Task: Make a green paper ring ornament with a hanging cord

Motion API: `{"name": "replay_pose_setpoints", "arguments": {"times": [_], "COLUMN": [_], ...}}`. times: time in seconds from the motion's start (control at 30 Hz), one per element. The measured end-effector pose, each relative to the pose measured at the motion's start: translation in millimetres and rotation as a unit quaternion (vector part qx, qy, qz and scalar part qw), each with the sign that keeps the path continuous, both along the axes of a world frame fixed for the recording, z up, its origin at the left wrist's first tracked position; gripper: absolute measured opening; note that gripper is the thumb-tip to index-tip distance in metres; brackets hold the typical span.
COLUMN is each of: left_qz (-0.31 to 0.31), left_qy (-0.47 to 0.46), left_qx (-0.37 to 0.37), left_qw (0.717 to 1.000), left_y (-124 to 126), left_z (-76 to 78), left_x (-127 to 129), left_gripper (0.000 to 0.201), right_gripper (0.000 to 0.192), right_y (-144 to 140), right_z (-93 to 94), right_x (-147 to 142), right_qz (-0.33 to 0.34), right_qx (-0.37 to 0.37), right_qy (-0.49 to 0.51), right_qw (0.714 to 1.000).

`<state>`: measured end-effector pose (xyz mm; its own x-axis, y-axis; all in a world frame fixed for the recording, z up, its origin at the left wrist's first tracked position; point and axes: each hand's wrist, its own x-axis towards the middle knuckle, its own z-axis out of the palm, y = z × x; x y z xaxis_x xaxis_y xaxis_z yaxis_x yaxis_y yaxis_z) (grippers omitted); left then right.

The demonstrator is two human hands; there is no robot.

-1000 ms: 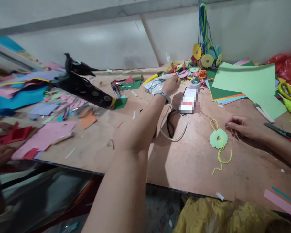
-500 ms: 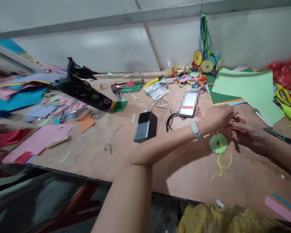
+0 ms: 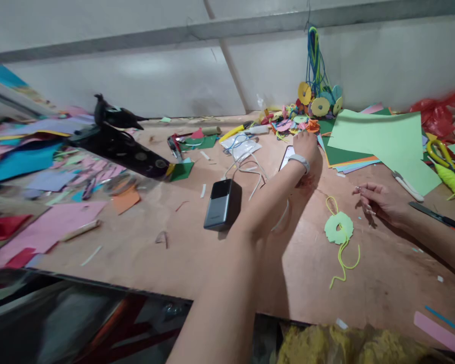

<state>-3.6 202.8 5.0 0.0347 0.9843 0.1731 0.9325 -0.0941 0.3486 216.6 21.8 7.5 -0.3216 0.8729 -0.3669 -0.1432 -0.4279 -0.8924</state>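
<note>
Here the left hand (image 3: 305, 143) is stretched far across the counter (image 3: 197, 253), back of the hand up, at the edge of the pile of paper flowers (image 3: 293, 120); its fingers are hidden behind it, so I cannot tell whether they grip anything. A phone (image 3: 287, 157) lies half covered under its wrist. The right hand (image 3: 375, 198) rests on the counter, fingers loosely curled and holding nothing, near the green paper disc (image 3: 338, 227). The disc lies flat with a yellow cord (image 3: 343, 258) threaded through its hole and trailing toward the near edge. A power bank (image 3: 223, 204) stands left of the left forearm, its white cable (image 3: 250, 169) running toward the phone. Green sheets (image 3: 379, 139) lie beyond the right hand, and a glue gun (image 3: 116, 115) stands far left.
</note>
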Motion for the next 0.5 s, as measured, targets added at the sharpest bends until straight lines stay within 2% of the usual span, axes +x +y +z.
{"name": "replay_pose_setpoints", "arguments": {"times": [0.07,0.17,0.3,0.4,0.5], "left_qz": [0.055,0.049,-0.023,-0.093,-0.133], "left_qy": [0.045,0.03,0.005,0.025,0.045], "left_qx": [0.005,0.022,-0.002,-0.009,-0.008], "left_qw": [0.997,0.998,1.0,0.995,0.99], "left_y": [-3.5,-12.2,-14.2,-15.3,-24.1], "left_z": [-4.9,-6.3,-2.1,-1.1,-0.6], "left_x": [7.1,12.0,3.6,-3.7,-6.4], "left_gripper": [0.032,0.033,0.031,0.03,0.03], "right_gripper": [0.054,0.05,0.048,0.048,0.048], "right_y": [0.0,0.0,0.5,0.6,0.5], "right_z": [-2.9,-5.1,-5.3,-4.0,-2.8], "right_x": [0.5,1.4,2.0,1.8,1.5], "right_qz": [0.0,0.011,0.008,0.01,0.011], "right_qx": [-0.002,-0.005,-0.006,-0.013,-0.014], "right_qy": [0.004,0.01,0.016,0.02,0.019], "right_qw": [1.0,1.0,1.0,1.0,1.0]}}
